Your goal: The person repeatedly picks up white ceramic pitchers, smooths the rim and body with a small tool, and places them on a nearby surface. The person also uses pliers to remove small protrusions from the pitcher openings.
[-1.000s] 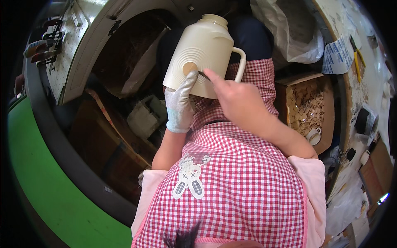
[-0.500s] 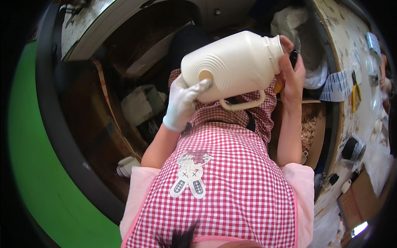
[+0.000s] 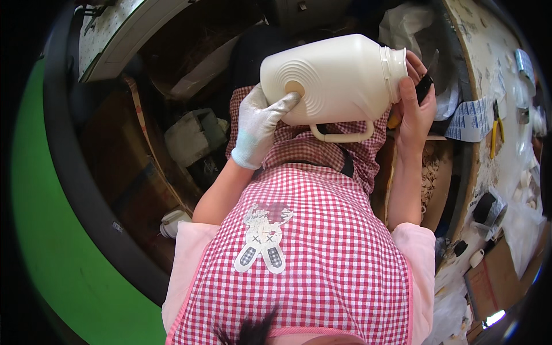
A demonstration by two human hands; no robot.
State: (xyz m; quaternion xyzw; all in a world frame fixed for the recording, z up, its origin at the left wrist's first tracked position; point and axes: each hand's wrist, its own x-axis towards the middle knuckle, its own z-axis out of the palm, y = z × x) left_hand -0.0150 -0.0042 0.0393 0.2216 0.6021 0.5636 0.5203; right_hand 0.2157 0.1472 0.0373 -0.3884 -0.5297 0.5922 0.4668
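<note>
A large cream plastic jug [image 3: 345, 75] lies on its side above my lap, its threaded neck to the right and its loop handle [image 3: 343, 137] toward me. Concentric ridges with a tan round centre mark its wall near the base. My left hand [image 3: 260, 118], in a pale glove, is closed on the base end, thumb on the ridges and other fingers hidden behind. My bare right hand [image 3: 415, 92] is at the neck rim, fingers curled and thumb near the edge. It holds a black object [image 3: 424, 86], mostly hidden. A small orange-yellow piece [image 3: 394, 119] shows beside this hand.
On the right workbench [image 3: 460, 23] lie yellow-handled pliers [image 3: 495, 129], a patterned sheet [image 3: 468, 121], a black roll [image 3: 484, 207] and clear plastic. A box of shavings [image 3: 431, 178] stands below it. Another cream container [image 3: 172, 223] sits low at left, near a whitish block [image 3: 188, 138].
The jug and both hands have shifted slightly up and to the right, and the jug lies a little more level. Both hands keep their places on it.
</note>
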